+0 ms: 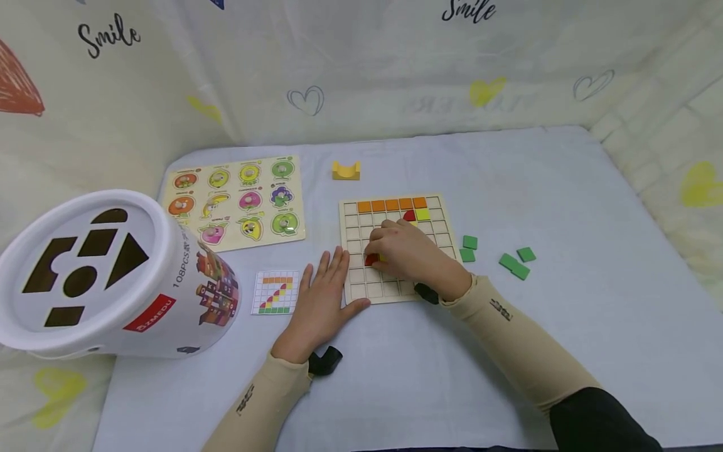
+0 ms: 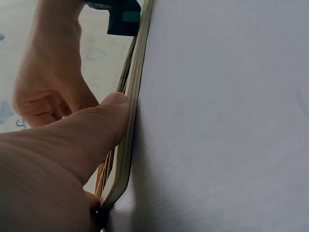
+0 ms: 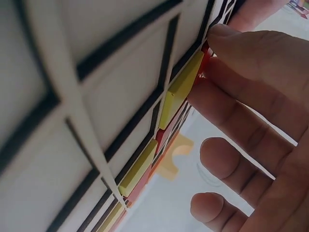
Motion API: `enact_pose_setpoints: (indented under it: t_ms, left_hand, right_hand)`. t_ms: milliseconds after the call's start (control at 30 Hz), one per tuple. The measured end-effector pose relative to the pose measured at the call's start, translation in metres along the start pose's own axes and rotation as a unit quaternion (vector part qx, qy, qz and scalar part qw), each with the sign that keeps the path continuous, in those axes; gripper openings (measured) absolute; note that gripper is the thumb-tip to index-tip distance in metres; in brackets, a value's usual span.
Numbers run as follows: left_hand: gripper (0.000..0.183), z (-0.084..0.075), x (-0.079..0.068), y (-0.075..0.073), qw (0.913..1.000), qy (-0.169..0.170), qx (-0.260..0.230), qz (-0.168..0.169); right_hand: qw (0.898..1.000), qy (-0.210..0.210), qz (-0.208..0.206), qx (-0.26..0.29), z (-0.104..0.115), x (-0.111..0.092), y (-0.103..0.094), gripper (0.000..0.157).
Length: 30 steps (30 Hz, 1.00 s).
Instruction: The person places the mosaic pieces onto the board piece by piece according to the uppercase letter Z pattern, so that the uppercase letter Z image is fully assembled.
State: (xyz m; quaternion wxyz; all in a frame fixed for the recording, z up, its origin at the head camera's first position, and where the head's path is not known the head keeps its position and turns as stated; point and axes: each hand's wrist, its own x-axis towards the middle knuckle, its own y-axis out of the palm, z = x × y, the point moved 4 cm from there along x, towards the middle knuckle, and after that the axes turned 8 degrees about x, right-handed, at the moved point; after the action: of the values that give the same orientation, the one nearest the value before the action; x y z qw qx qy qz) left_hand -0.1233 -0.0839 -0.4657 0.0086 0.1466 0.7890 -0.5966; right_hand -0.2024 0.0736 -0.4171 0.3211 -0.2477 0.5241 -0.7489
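Note:
A wooden grid board (image 1: 359, 290) lies on the cloth, with a row of orange squares (image 1: 392, 205) along its far side. Below that row sit a red piece with a rounded edge (image 1: 409, 215) and a yellow square (image 1: 422, 214). Over the board, my right hand (image 1: 411, 252) pinches a red piece (image 1: 370, 259) between thumb and fingertips, at a cell near the left side. The right wrist view shows yellow pieces (image 3: 181, 92) standing in cells beside it. My left hand (image 1: 321, 301) rests at the board's near-left corner, fingers straight, its thumb (image 2: 113, 108) touching the edge.
Left of the board lies a pattern card (image 1: 275, 292). Several green squares (image 1: 514, 266) are scattered to the right. A fruit puzzle board (image 1: 234, 202) and a yellow arch block (image 1: 346, 171) lie farther back. A large white tub (image 1: 164, 276) stands at left.

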Motion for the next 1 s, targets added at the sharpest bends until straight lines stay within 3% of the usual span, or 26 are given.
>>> enact_pose_setpoints:
  t_ms: [267,467,700,1000]
  left_hand:
    - [0.100,-0.004,0.000,-0.001,0.9999,0.000,-0.011,0.006]
    - [0.101,-0.002,-0.002,-0.002,0.9998,-0.007,-0.015,0.007]
    - [0.102,-0.002,-0.003,-0.001,0.9997,-0.004,-0.022,0.009]
    - [0.102,-0.001,-0.003,-0.003,0.9997,0.001,-0.022,0.005]
  right_hand:
    - [1.000,-0.007,-0.016,0.002,-0.007,-0.008,-0.004,0.019]
    - [0.998,0.022,-0.048,0.017,-0.034,-0.027,-0.017,0.020]
    - [0.994,0.095,-0.041,0.021,-0.076,-0.068,-0.021,0.022]
    - [0.991,0.111,-0.068,0.020,-0.101,-0.116,-0.024,0.019]
